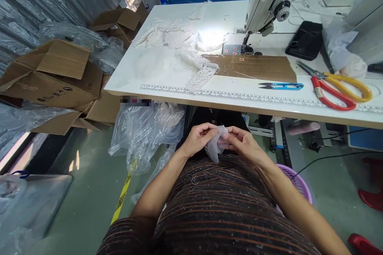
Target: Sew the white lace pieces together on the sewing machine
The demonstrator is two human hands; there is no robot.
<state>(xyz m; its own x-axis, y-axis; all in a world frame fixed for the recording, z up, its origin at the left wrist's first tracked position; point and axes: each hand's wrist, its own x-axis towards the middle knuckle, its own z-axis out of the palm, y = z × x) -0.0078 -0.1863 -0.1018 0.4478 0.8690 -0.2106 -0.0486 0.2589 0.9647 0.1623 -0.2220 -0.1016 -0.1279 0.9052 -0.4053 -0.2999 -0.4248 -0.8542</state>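
Over my lap, below the table edge, both hands pinch a small piece of thin white sheer fabric (214, 148). My left hand (197, 139) grips its upper left side between thumb and fingers. On the other side my right hand (241, 143) is closed on it, thumb on top. The fabric's lower end hangs loose between the hands. White lace fabric (199, 69) lies on the table in front, partly over a strip of brown cardboard (257, 67). Behind the strip stands a sewing machine (257, 12), its lamp lighting more lace.
Blue thread snips (281, 86) and red-and-yellow-handled scissors (338, 87) lie on the white table (125, 75), near a black phone-like object (305, 40). Cardboard boxes (60, 67) and plastic bags (146, 131) stand at left. A purple basket (302, 187) sits on the floor at right.
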